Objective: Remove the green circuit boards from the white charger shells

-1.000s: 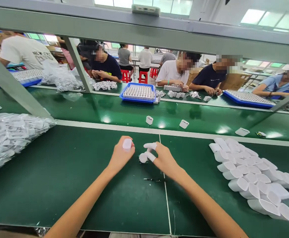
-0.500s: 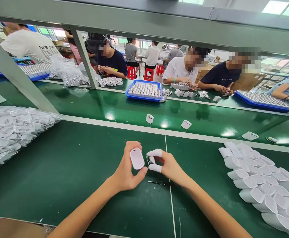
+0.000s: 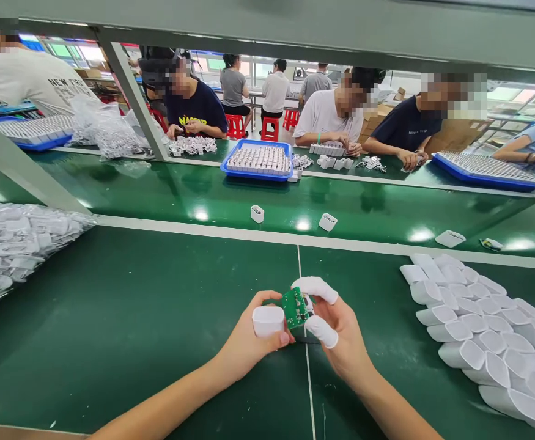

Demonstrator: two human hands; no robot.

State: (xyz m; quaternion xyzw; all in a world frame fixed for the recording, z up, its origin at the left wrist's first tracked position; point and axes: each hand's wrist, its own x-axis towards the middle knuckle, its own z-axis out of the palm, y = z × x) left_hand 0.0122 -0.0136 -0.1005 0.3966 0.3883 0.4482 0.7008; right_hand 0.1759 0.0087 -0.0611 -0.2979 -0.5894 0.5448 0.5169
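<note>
Near the middle of the green table, my left hand (image 3: 252, 342) is closed around a small white plastic housing (image 3: 268, 321), its rounded end turned up. Just to its right, my right hand (image 3: 340, 330) pinches a green circuit board (image 3: 296, 307) between thumb and finger, both in white finger cots. White and dark components show on the board's right side. The board's left edge is right beside the housing and the left fingertips; whether it touches them I cannot tell. A dark thin item lies on the table below the board, partly hidden by my hands.
Rows of white housings (image 3: 487, 330) stand at right; a clear bag of white parts (image 3: 24, 250) lies at left. On the conveyor are several white housings (image 3: 328, 222) and a loose board (image 3: 491, 244). Beyond it, co-workers sit by a blue tray (image 3: 258, 177). A metal post (image 3: 134, 101) rises at left.
Both hands have come lower and nearer to me. The housing has tilted to show its side, and the circuit board has turned so that its green face shows. The view has shifted slightly.
</note>
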